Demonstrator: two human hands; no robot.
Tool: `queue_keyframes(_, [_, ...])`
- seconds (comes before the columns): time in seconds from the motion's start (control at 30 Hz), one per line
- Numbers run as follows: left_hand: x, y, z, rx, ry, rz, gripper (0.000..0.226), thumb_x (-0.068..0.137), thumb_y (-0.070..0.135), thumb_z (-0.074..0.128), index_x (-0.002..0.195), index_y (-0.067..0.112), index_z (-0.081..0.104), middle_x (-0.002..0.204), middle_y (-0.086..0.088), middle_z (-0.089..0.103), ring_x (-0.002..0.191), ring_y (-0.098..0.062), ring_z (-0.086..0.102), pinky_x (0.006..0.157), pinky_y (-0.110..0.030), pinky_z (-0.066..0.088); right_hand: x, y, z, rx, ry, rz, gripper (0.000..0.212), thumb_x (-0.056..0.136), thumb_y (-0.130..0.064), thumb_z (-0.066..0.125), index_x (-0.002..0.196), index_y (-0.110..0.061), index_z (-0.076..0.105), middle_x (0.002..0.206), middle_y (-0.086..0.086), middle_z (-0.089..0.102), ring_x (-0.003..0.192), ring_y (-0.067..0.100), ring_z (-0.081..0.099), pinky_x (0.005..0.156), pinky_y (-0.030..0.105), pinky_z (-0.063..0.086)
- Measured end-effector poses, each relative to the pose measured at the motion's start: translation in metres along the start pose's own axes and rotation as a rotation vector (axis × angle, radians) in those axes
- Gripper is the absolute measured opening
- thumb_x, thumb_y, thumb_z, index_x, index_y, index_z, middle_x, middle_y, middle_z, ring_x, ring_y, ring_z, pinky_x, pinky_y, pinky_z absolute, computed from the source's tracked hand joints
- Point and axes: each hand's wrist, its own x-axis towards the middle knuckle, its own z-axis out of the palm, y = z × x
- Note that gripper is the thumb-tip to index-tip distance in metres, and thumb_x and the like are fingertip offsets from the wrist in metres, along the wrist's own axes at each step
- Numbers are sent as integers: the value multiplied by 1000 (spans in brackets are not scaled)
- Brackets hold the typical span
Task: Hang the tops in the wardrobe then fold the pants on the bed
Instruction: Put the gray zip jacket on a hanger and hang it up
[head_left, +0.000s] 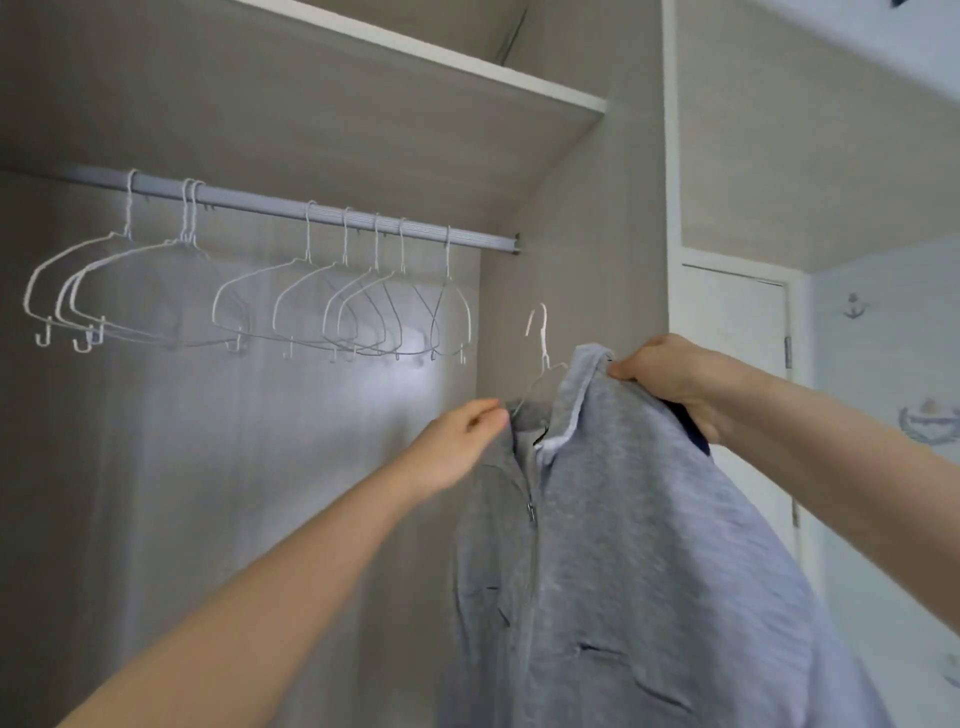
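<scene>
Grey zip-up top (649, 545) fills the lower right of the frame, draped on a white wire hanger (540, 348) whose hook rises above the collar. The person's right hand (670, 374) pinches the collar's upper edge. The left hand (457, 447) pinches the collar's left side, possibly the hanger wire too; blur hides which. Across the upper left, a wardrobe rail (322, 208) holds bare white hangers (291, 296) beneath a shelf (415, 52).
</scene>
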Motion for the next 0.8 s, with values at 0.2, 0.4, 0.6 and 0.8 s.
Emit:
queue_keyframes(0.2, [-37, 37, 34, -184, 34, 216, 88, 77, 80, 39, 151, 40, 11, 154, 21, 25, 136, 10, 30, 114, -22, 26, 46, -39, 25, 71, 153, -76, 38, 95, -7, 45, 131, 5, 43, 122, 21, 55, 96, 29, 57, 65, 26, 41])
queue_keyframes(0.4, [-7, 37, 25, -248, 8, 57, 124, 56, 85, 64, 150, 48, -8, 160, 22, 11, 145, -2, 21, 119, -40, 25, 78, -81, 54, 47, 224, -239, 26, 96, 2, 39, 113, 11, 56, 118, 28, 58, 116, 39, 55, 89, 36, 44])
queue_keyframes(0.6, [35, -1, 22, -10, 136, 94, 101, 75, 34, 75, 150, 40, 7, 143, 10, 47, 120, -10, 55, 98, -27, 48, 140, -92, 79, 12, 264, -311, 22, 97, -8, 40, 106, 1, 59, 112, 23, 60, 111, 35, 56, 77, 30, 37])
queue_keyframes(0.8, [83, -41, 14, 113, 260, 94, 20, 87, 10, 55, 100, 18, 43, 83, -3, 57, 67, -14, 55, 55, -26, 42, 188, -94, 101, -86, 275, -336, 31, 97, -9, 41, 120, 4, 57, 122, 22, 58, 115, 35, 54, 83, 33, 41])
